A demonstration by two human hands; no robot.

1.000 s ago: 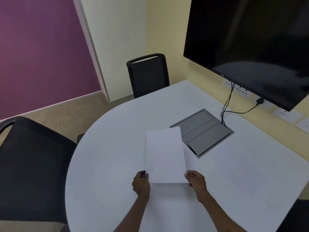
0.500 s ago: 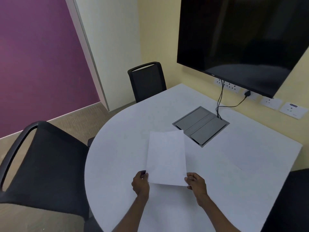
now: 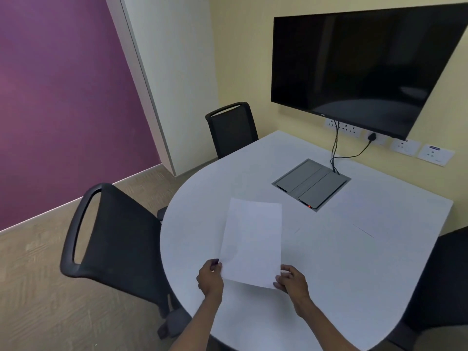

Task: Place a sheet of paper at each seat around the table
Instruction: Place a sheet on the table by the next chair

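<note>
I hold a white sheet of paper [image 3: 253,241] above the white table [image 3: 329,287], its long side running away from me. My left hand [image 3: 210,278] pinches its near left corner and my right hand [image 3: 291,281] pinches its near right corner. A faint second sheet [image 3: 354,224] seems to lie flat on the table near the right-hand seat, hard to tell from the tabletop. One black chair [image 3: 119,247] stands at the table's left, another black chair [image 3: 231,129] at the far side, and a third chair [image 3: 443,282] at the right edge.
A grey cable box [image 3: 311,184] is set into the tabletop, with black cables rising to wall sockets [image 3: 342,126]. A large dark screen [image 3: 359,67] hangs on the yellow wall. Purple wall and carpet lie to the left.
My view has drawn back and shifted right, so the left chair and the whole table show more. The sheet stays in both hands and has tilted slightly clockwise.
</note>
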